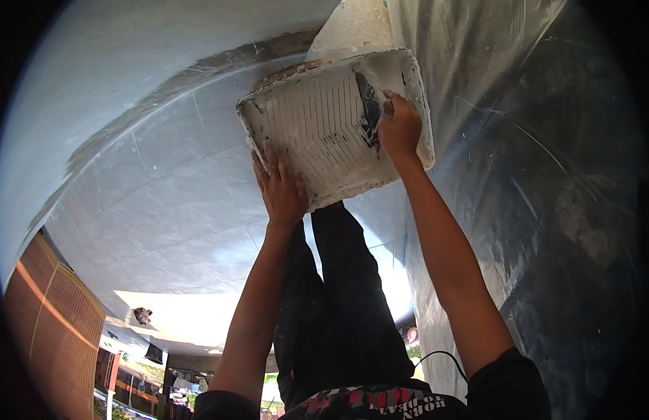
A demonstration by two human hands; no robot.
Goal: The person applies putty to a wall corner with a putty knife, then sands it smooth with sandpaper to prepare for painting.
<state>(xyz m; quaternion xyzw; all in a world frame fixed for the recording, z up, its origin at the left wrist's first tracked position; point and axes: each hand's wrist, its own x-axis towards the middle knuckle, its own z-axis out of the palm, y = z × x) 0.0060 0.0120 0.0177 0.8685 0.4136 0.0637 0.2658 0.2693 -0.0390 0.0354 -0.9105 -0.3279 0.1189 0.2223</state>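
Head view: paint-caked tray (303, 112) is sitting before the person's dark-trousered legs (342, 280), near plastic sheeting (492, 175); left hand (282, 189) is spreading wide over its near-left edge. Right hand (400, 129) is curling narrow beside the dark patch (370, 112); cannot tell whether it is pinching anything. Probably peeling or scraping dried coating, the next move calling for steady bracing on the left.
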